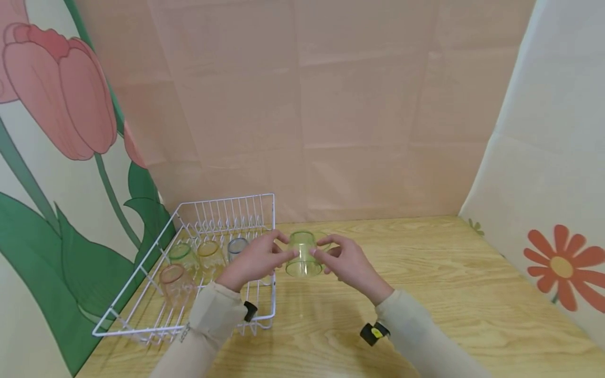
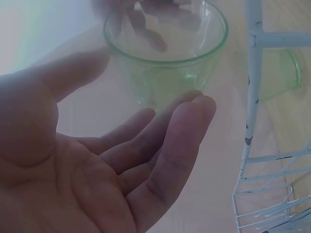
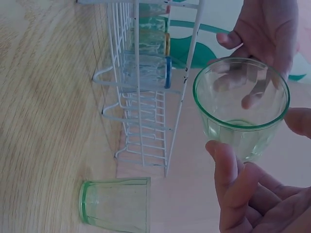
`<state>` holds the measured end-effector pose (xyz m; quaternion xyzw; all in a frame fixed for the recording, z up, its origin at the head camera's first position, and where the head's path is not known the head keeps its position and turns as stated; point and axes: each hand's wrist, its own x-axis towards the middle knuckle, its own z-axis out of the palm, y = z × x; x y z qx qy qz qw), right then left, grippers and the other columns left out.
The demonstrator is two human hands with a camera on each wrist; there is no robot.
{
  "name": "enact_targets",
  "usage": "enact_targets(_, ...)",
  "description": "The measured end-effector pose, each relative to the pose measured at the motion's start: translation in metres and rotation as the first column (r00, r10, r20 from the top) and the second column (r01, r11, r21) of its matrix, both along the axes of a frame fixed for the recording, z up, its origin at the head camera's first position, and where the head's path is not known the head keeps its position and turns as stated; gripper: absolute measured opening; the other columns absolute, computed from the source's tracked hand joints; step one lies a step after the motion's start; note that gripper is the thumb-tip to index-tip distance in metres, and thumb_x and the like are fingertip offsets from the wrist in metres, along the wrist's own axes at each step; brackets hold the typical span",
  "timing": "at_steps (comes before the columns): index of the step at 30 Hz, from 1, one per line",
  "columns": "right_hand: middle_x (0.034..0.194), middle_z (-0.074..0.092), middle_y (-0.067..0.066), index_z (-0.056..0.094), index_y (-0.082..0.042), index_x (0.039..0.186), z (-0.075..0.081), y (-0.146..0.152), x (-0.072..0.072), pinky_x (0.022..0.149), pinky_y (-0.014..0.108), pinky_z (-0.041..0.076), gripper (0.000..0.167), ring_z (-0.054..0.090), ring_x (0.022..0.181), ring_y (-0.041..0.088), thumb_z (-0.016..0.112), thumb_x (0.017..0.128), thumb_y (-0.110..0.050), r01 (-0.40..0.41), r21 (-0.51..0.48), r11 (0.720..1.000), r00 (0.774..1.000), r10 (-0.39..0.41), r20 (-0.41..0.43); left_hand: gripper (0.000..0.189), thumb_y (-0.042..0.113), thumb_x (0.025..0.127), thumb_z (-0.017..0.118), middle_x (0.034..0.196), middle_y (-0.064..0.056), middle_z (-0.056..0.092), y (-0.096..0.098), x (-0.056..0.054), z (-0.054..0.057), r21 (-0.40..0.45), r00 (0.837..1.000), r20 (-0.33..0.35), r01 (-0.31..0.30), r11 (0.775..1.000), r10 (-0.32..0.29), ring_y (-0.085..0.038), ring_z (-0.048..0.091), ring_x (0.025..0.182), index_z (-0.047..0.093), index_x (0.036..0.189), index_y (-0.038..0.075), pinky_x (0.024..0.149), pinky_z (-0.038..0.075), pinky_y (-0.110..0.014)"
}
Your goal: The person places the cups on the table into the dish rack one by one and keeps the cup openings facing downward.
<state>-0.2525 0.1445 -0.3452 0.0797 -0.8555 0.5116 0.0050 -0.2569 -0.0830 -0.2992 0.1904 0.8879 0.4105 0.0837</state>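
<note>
A clear green drinking glass (image 1: 304,269) is held upside down above the table, its wide rim facing down. My left hand (image 1: 257,258) grips one side, thumb on the near wall and fingers curled behind. From the other side, my right hand (image 1: 351,262) holds it between thumb and fingers. In the right wrist view, the held glass (image 3: 240,97) shows its open mouth and is empty. A second green glass (image 3: 116,204) stands mouth down on the table behind it, mostly hidden in the head view.
To the left stands a white wire dish rack (image 1: 273,210). It holds a pink glass (image 1: 176,286), a green glass (image 1: 181,254), an amber glass (image 1: 211,256) and a blue glass (image 1: 237,245). The wooden table (image 1: 425,273) extends right, with cloth-covered walls around it.
</note>
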Motion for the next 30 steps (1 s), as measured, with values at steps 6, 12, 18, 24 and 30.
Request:
enact_targets(6, 0.082, 0.072, 0.004, 0.063, -0.016, 0.124, -0.0006, -0.0002, -0.0012, 0.052, 0.032, 0.048, 0.049, 0.065, 0.069, 0.02, 0.068, 0.091, -0.052, -0.001, -0.005, 1.0, 1.0, 0.001, -0.009, 0.05, 0.04, 0.094, 0.07, 0.101, -0.012, 0.07, -0.0005, -0.0001, 0.0001, 0.005, 1.0, 0.011, -0.014, 1.0, 0.014, -0.02, 0.065, 0.071, 0.055, 0.128, 0.007, 0.062, 0.055, -0.034)
enact_targets(12, 0.084, 0.072, 0.005, 0.065, -0.016, 0.122, 0.0004, 0.0002, -0.0014, 0.052, 0.034, 0.049, 0.05, 0.063, 0.069, 0.02, 0.067, 0.091, -0.055, 0.006, -0.011, 1.0, 1.0, -0.006, -0.018, 0.052, 0.038, 0.091, 0.073, 0.103, -0.011, 0.07, -0.0009, 0.001, 0.0016, 0.013, 1.0, 0.013, -0.025, 1.0, 0.025, -0.02, 0.066, 0.07, 0.054, 0.129, 0.008, 0.063, 0.056, -0.034)
enact_targets(18, 0.085, 0.071, 0.007, 0.065, -0.015, 0.122, 0.0006, 0.0011, -0.0014, 0.053, 0.035, 0.05, 0.054, 0.062, 0.071, 0.021, 0.067, 0.089, -0.058, 0.008, -0.001, 1.0, 1.0, -0.008, -0.014, 0.053, 0.035, 0.09, 0.076, 0.104, -0.012, 0.07, -0.0011, 0.0021, 0.0023, 0.015, 1.0, 0.005, -0.013, 1.0, 0.013, -0.02, 0.066, 0.069, 0.054, 0.129, 0.008, 0.062, 0.055, -0.034)
enact_targets(24, 0.087, 0.072, 0.004, 0.066, -0.013, 0.124, 0.0003, 0.002, -0.0021, 0.055, 0.039, 0.052, 0.056, 0.063, 0.073, 0.02, 0.067, 0.089, -0.058, -0.001, 0.011, 1.0, 1.0, 0.002, -0.023, 0.054, 0.031, 0.086, 0.08, 0.101, -0.01, 0.07, -0.0002, 0.0025, 0.0025, 0.013, 1.0, -0.008, -0.003, 1.0, 0.003, -0.019, 0.066, 0.071, 0.054, 0.128, 0.007, 0.063, 0.055, -0.033)
enact_targets(30, 0.089, 0.073, 0.004, 0.068, -0.012, 0.122, 0.0004, 0.0018, -0.0023, 0.055, 0.036, 0.052, 0.054, 0.065, 0.073, 0.019, 0.068, 0.09, -0.056, -0.005, 0.026, 1.0, 1.0, 0.005, -0.03, 0.057, 0.029, 0.083, 0.083, 0.101, -0.008, 0.07, -0.0004, 0.0026, 0.003, -0.004, 1.0, -0.018, 0.003, 1.0, -0.003, -0.018, 0.066, 0.078, 0.054, 0.128, 0.007, 0.067, 0.055, -0.033)
